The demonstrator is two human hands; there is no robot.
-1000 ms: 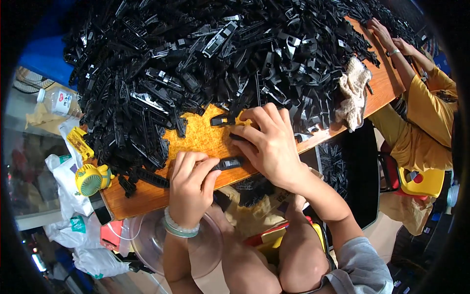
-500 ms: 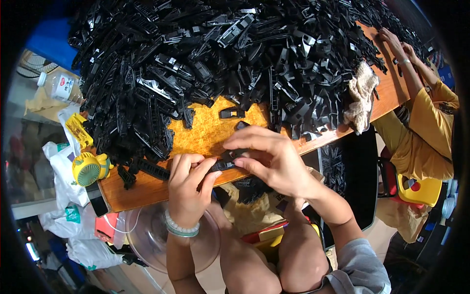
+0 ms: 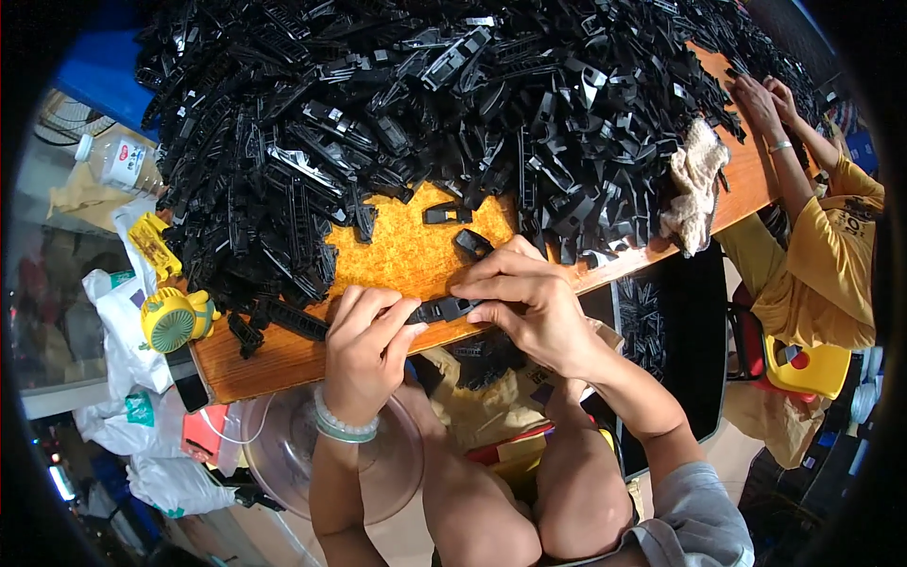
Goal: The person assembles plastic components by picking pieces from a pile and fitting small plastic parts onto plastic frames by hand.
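Both my hands pinch one small black plastic part (image 3: 442, 309) level at the table's near edge. My left hand (image 3: 367, 352), with a beaded bracelet at the wrist, grips its left end between thumb and fingers. At the other end, my right hand (image 3: 534, 300) closes thumb and fingertips on it, covering that tip. Just beyond my fingers a loose black piece (image 3: 472, 244) lies on the yellow patterned surface (image 3: 378, 260). Farther off rests another black piece (image 3: 448, 214) with a gap in its middle.
A huge heap of black plastic parts (image 3: 397, 113) covers the far table. A crumpled cloth (image 3: 694, 189) lies at right, near a co-worker's hands (image 3: 761, 102). At left are a yellow-green mini fan (image 3: 175, 321), a plastic bottle (image 3: 118, 161) and white bags. A clear basin (image 3: 283, 454) stands below.
My right hand has shifted slightly right, so more of the held part shows between my hands. The loose piece beyond it is now more exposed. The co-worker's hands have moved a little.
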